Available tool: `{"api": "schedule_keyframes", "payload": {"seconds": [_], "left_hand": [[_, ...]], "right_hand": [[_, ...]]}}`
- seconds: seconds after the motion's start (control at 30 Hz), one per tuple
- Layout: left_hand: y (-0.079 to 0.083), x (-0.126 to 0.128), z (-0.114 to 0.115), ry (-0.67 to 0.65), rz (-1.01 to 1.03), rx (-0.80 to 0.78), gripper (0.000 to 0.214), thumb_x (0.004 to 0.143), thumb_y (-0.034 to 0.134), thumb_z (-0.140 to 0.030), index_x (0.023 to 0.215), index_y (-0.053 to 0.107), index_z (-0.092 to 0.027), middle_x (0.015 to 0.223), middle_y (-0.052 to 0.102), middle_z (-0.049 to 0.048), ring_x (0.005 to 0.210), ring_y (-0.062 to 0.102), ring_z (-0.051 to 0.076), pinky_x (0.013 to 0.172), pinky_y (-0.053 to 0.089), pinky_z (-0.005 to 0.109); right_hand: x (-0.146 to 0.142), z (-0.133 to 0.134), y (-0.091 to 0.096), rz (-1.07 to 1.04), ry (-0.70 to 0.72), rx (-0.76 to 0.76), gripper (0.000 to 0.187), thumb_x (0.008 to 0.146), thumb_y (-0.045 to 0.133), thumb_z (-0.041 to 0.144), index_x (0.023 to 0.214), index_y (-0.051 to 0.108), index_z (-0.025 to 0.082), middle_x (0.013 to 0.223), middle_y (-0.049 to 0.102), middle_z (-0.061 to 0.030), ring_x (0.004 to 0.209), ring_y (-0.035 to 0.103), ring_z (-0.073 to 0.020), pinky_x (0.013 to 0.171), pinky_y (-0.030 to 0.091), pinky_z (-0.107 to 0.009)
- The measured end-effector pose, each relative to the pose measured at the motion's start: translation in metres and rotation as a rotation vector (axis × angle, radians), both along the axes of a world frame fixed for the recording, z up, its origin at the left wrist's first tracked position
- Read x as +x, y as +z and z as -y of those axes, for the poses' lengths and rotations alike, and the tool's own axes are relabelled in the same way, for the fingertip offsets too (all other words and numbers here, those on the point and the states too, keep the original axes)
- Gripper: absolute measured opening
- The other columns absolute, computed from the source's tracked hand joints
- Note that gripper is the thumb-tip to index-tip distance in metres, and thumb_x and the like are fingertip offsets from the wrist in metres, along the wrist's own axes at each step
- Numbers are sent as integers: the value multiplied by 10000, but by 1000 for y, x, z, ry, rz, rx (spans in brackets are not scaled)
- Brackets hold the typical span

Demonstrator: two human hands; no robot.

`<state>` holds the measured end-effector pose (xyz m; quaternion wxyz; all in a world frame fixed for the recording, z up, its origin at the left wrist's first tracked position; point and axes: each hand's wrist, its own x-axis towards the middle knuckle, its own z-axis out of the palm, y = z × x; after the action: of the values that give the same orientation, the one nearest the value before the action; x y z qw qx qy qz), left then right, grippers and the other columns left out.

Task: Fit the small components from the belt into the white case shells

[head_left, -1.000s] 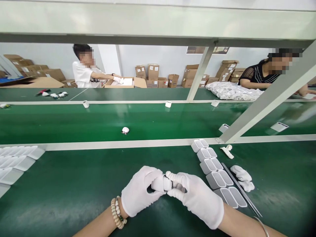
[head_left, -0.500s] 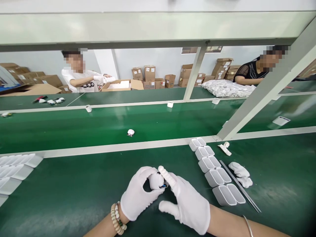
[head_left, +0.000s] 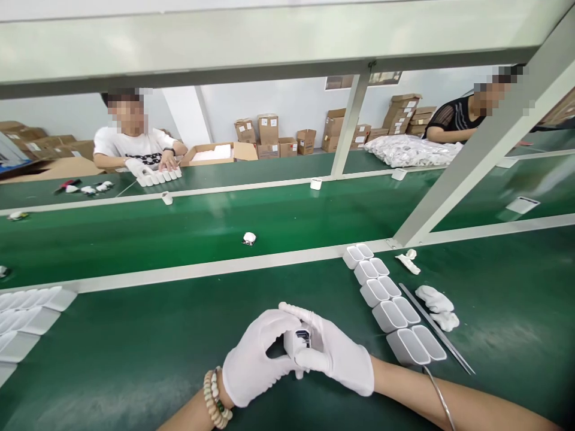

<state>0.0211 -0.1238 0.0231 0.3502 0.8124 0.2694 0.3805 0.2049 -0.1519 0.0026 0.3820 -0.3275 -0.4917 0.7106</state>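
Low at the middle of the view, my left hand (head_left: 254,359), in a white glove, is wrapped round a small white plastic housing (head_left: 291,343). A dark opening with a dark part in it faces right. My right hand (head_left: 341,357), gloved too, closes on the housing from the right, its thumb across the lower side and its fingers over the top. The fingers cover much of the piece. Right of my right hand stand paired rows of white open housings (head_left: 390,316) on the green table (head_left: 148,341).
White housings (head_left: 31,326) stand in rows at the left. Right of the paired rows lie a thin metal strip (head_left: 435,328) and crumpled white gloves (head_left: 435,299). A green conveyor belt (head_left: 135,236) carries small white parts. A slanted post (head_left: 467,143) rises at right. Two people sit opposite.
My right thumb and fingers have closed onto the housing, which has turned slightly. Parts on the belt have shifted right. The person at far left has lowered a row of white pieces to the table.
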Motion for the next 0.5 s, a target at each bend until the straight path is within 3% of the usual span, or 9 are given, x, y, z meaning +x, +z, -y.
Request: {"api": "schedule_keyframes", "payload": {"seconds": [0.13, 0.2, 0.27, 0.37, 0.43, 0.5], "left_hand": [[-1, -2, 3, 2, -41, 61, 387, 793, 758, -225, 1144, 597, -249, 1082, 711, 66, 998, 673, 236, 915, 554, 399], [-2, -1, 5, 1, -50, 122, 412, 810, 706, -166, 1189, 567, -252, 1099, 701, 73, 1010, 667, 238, 910, 555, 408], [-3, 3, 8, 19, -42, 180, 447, 806, 638, -94, 1213, 542, -251, 1100, 690, 79, 1018, 661, 239, 899, 559, 413], [-5, 9, 11, 37, -44, 158, 454, 775, 567, -37, 1180, 548, -240, 1052, 684, 81, 982, 671, 238, 854, 576, 398], [-6, 11, 11, 4, -57, 108, 437, 768, 550, -30, 1154, 562, -235, 1021, 688, 73, 933, 687, 228, 826, 584, 383], [-8, 10, 9, -56, -68, 87, 433, 787, 547, -38, 1169, 558, -243, 1016, 695, 60, 917, 697, 216, 834, 583, 376]], "right_hand": [[-4, 2, 4, 56, -55, -41, 825, 760, 773, 425, 1450, 384, 192, 753, 581, 39, 588, 595, -142, 617, 495, -328], [-6, 3, 4, 81, -79, -40, 814, 762, 767, 428, 1445, 394, 189, 796, 603, 24, 650, 609, -154, 678, 514, -353], [-7, 4, 3, 91, -86, -9, 849, 739, 792, 425, 1448, 388, 191, 897, 640, -3, 803, 635, -183, 851, 509, -413], [-6, 2, 1, 31, -53, 47, 935, 678, 831, 481, 1441, 393, 164, 1104, 662, -70, 1115, 595, -244, 1120, 325, -485], [-4, -1, 2, 0, -30, 37, 918, 694, 798, 544, 1426, 419, 140, 1252, 623, -127, 1267, 514, -284, 1169, 242, -504], [-3, -4, 4, 29, -22, -8, 865, 715, 780, 546, 1405, 459, 134, 1350, 571, -159, 1331, 459, -311, 1166, 260, -513]]}}
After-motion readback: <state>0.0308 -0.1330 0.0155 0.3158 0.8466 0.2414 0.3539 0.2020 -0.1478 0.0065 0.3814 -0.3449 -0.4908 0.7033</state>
